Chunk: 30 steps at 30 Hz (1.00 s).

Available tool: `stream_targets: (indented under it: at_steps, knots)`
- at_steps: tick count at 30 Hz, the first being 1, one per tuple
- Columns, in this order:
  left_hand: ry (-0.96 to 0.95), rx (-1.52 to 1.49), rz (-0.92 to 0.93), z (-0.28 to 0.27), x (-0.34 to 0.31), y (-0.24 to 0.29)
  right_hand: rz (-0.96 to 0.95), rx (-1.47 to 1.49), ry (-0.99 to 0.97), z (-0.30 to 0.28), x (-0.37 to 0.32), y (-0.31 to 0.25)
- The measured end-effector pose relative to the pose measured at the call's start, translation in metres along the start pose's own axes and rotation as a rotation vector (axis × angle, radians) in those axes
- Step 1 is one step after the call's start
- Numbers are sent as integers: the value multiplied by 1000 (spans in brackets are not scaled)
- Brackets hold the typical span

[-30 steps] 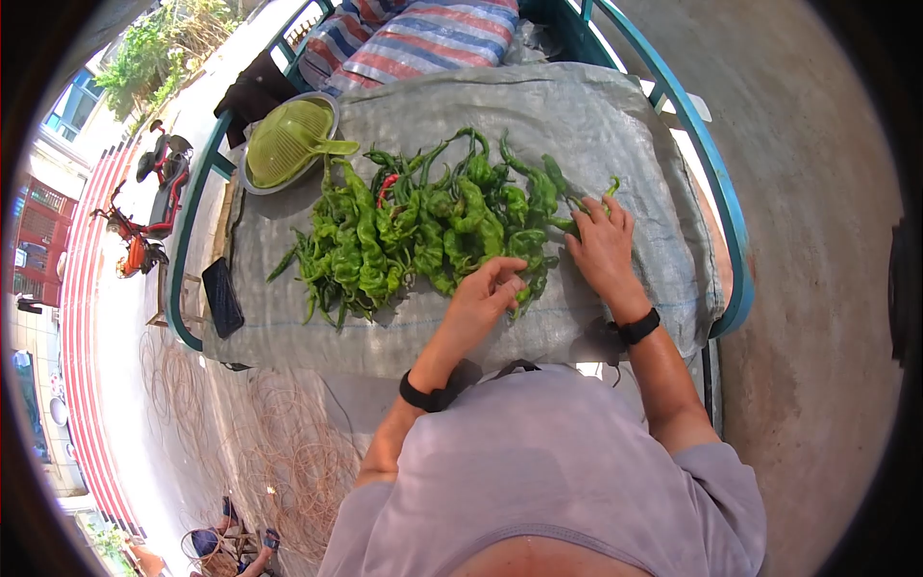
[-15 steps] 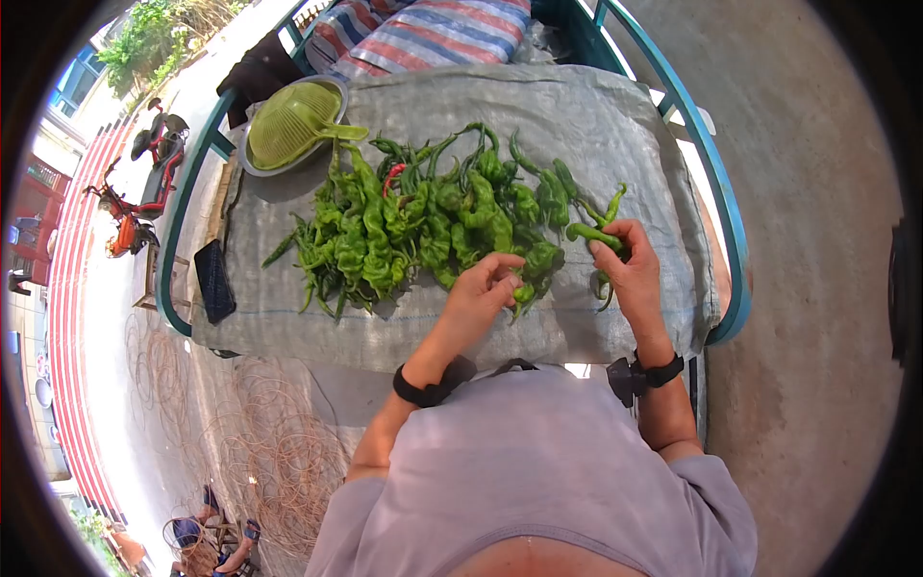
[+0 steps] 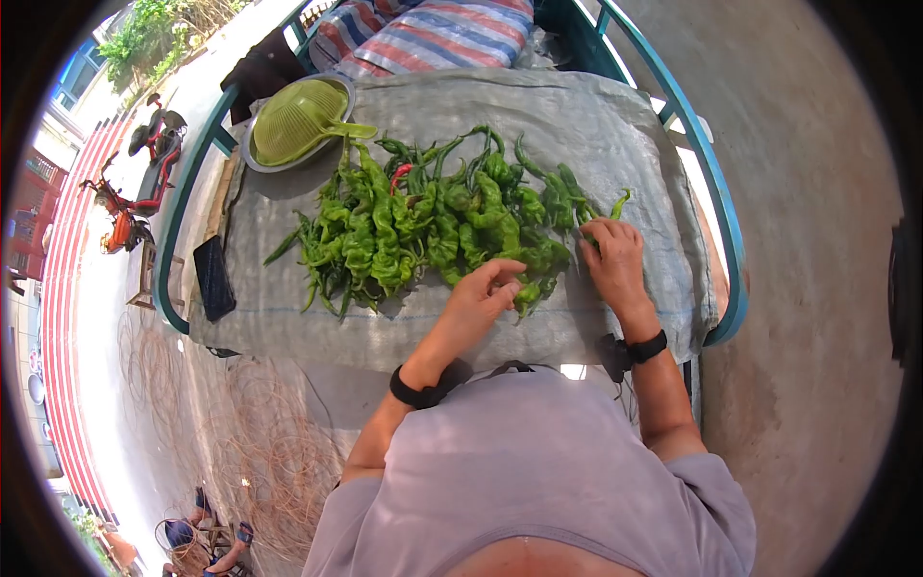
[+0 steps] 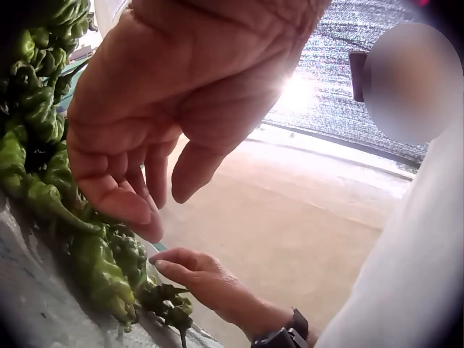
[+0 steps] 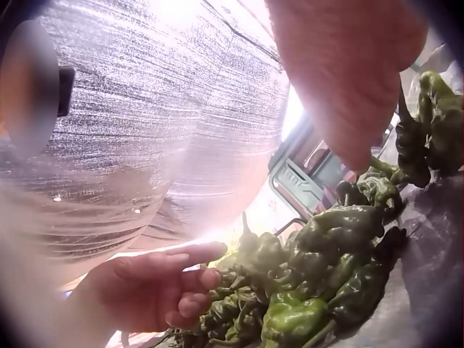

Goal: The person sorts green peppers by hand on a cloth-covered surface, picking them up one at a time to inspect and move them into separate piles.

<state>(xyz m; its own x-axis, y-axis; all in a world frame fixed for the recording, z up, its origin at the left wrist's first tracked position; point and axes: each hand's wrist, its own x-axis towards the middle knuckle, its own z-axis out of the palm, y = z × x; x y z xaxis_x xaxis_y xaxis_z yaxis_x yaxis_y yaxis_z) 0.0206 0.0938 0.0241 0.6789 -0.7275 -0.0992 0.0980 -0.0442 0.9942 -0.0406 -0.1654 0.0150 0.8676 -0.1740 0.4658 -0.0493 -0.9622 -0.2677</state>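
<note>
A wide heap of long, wrinkled green peppers (image 3: pixel 385 231) lies on the grey woven sheet (image 3: pixel 279 327), with one red pepper (image 3: pixel 401 173) near its top. At the heap's right end, the right hand (image 3: pixel 617 262) bends its fingers and thumb about a green pepper, mostly hidden under it; another pepper's tip (image 3: pixel 622 202) shows just beyond. The left hand (image 3: pixel 476 300) hovers by the front edge of the heap. In the left wrist view its fingers (image 4: pixel 123 206) hang loosely curled, with nothing between them and the thumb, close to several peppers (image 4: pixel 101 272).
At the back left, a yellow-green plastic strainer (image 3: pixel 303 120) sits on a metal basin (image 3: pixel 252 159). A dark phone (image 3: pixel 214 279) lies at the left edge. Teal rails (image 3: pixel 707 173) flank the sheet, and a striped cloth (image 3: pixel 433 38) is behind.
The right hand touched peppers at the right end, drew one toward the body in a pinch, then went forward again with its back up. The left hand stays nearly in place.
</note>
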Motion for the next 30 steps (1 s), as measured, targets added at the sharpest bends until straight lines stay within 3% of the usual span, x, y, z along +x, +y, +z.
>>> stream_targets:
  at_steps: [3,6,9,15,18,24,30]
  knots:
    - [14,3,-15,-5,-4,-1,-27,-90,88,4,13,-9]
    - [7,12,-26,-7,-7,-2,-46,-263,-78,12,21,-9]
    - [2,18,-30,-11,-10,-1,-6,-336,-121,21,27,-3]
    - [19,-13,-30,-16,-11,-6,-4,-361,-247,18,32,0]
    - [-4,-7,-24,-17,-10,-8,96,-350,-337,18,39,-2]
    - [-24,-18,-10,-21,-8,-13,121,-137,42,24,27,4]
    - [-73,8,-34,-22,-6,-15,342,373,70,5,30,6]
